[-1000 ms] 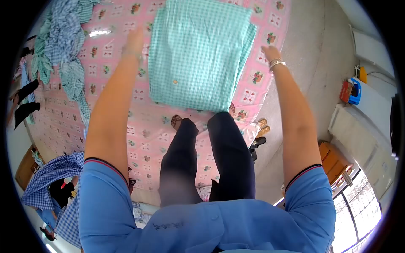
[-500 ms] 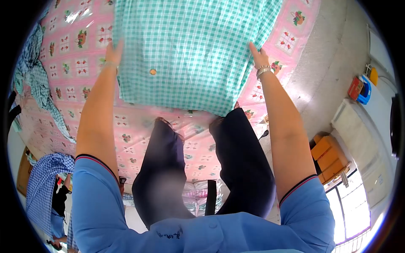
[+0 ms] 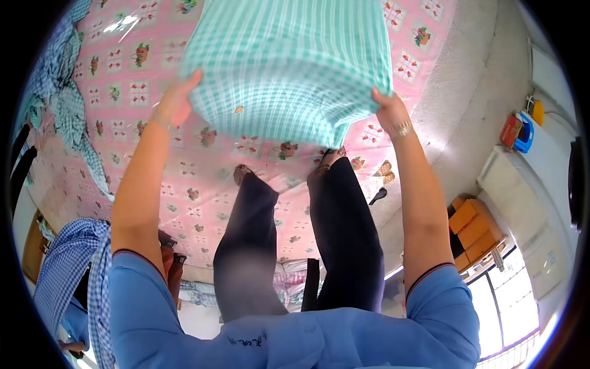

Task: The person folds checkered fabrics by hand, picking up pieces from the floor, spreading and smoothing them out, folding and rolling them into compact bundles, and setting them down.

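A green-and-white checked cloth (image 3: 289,49) spreads in front of me, its near part lifted and bulging between my hands. My left hand (image 3: 177,101) pinches its left edge, thumb on top. At the right edge, my right hand (image 3: 391,111) grips the cloth the same way, a bracelet at the wrist. A small orange-brown patch (image 3: 239,110) shows on the fabric near the left. Beneath lies a pink plastic sheet (image 3: 178,166) printed with fruit baskets, and my feet stand on it close to the cloth's near edge.
Crumpled checked cloth (image 3: 70,117) lies on the sheet at the left. At lower left, a person is partly hidden behind blue checked fabric (image 3: 67,264). Cardboard boxes (image 3: 473,224) and a blue-and-red item (image 3: 522,132) are at the right, beyond the concrete floor (image 3: 448,111).
Both hands have closed on the cloth's side edges. Its near part has risen off the sheet and billowed, uncovering more pink sheet by my feet.
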### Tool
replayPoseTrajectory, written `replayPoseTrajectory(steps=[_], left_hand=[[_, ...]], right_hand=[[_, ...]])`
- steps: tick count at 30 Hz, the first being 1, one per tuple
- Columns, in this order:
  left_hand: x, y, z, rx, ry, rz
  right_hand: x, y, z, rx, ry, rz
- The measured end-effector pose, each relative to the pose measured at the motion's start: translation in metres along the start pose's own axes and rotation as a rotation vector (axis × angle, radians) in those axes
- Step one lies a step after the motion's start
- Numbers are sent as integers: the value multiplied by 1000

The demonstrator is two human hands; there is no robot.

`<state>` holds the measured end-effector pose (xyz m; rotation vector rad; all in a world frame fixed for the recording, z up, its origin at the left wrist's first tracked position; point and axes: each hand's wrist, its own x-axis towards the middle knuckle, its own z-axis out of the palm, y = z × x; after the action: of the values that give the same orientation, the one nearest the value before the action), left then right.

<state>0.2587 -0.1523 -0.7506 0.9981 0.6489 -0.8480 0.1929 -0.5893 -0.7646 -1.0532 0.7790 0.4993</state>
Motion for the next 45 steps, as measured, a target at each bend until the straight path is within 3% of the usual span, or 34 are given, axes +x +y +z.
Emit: replayPoseTrajectory(steps=[2, 3, 4, 6, 8, 10, 12, 14, 15, 17, 19, 20, 21, 22, 24, 25, 26, 30, 33, 37, 45], left_hand=[[-66, 1, 8, -5, 20, 101], [-100, -1, 4, -14, 66, 47], [-135, -8, 3, -26, 112, -11], [-206, -10, 32, 263, 322, 5], [-274, -25, 57, 311, 392, -84], [-331, -75, 46, 445, 513, -142], [-388, -121, 49, 419, 546, -208], [-432, -143, 63, 471, 670, -489], [-450, -214, 29, 410, 585, -470], [-464, -241, 35, 466, 645, -575], [-469, -239, 42, 100, 639, -565], [-475, -251, 34, 77, 665, -554], [-476, -270, 26, 6, 596, -664], [-475, -286, 20, -68, 520, -764], [-479, -298, 21, -30, 563, -731], [-479, -298, 20, 42, 583, -713], [-479, -297, 21, 158, 596, -652], [-485, -287, 17, -65, 641, -332], [-513, -259, 32, -63, 781, -299], [-579, -231, 62, -162, 869, -292], [-664, -309, 133, -545, 1106, 34]], right_hand=[[-67, -20, 6, 2, 3, 16], [-95, -26, 3, -79, 29, 100], [-133, -37, 33, -56, 148, 59], [-191, -42, 44, -124, 313, 173], [-249, -37, 45, -347, 439, 216], [-299, -19, 40, -480, 447, 202], [-348, 1, 34, -566, 514, 434], [-383, 37, 9, -867, 483, 609], [-395, 48, 10, -1139, 439, 660], [-400, 70, 0, -997, 489, 805], [-396, 80, 8, -1122, 486, 747], [-397, 78, 14, -1039, 499, 882], [-397, 75, 20, -961, 511, 1010], [-397, 72, 17, -994, 483, 991], [-397, 76, 2, -806, 427, 1061], [-397, 65, 21, -875, 474, 1068], [-391, 70, 16, -895, 496, 986], [-359, 33, 73, -1044, 474, 795], [-347, -7, 128, -1234, 370, 736], [-345, -37, 193, -1361, 188, 490], [-360, -37, 367, -1757, -210, 126]])
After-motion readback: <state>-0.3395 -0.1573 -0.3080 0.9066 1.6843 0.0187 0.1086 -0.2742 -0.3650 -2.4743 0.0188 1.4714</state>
